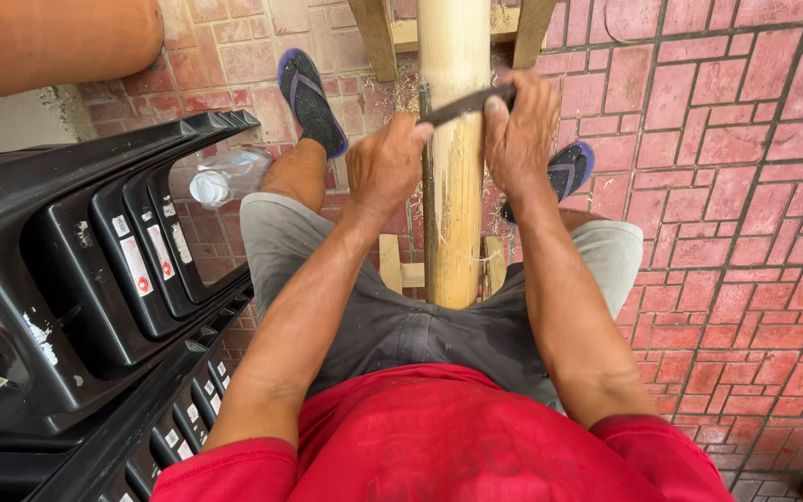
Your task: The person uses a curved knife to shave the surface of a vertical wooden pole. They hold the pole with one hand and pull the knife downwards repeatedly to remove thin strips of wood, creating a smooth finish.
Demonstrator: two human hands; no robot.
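Bamboo pole, pale yellow and thick, runs straight away from us between our knees, its near end above our grey shorts and its far part resting across a wooden frame at the top of the view. Across the pole lies a dark flat blade, slightly tilted, touching the pole's upper surface. Our left hand is closed around the blade's left end, just left of the pole, and our right hand is clamped over its right end, fingers curled down on the pole's right side. Thin shavings and dust lie on the red brick paving beside the pole. Our feet in dark flip-flops stand on either side of it. To our left sits a stack of black plastic chairs, with a clear plastic bottle lying on the bricks just beyond them. We wear a red shirt.
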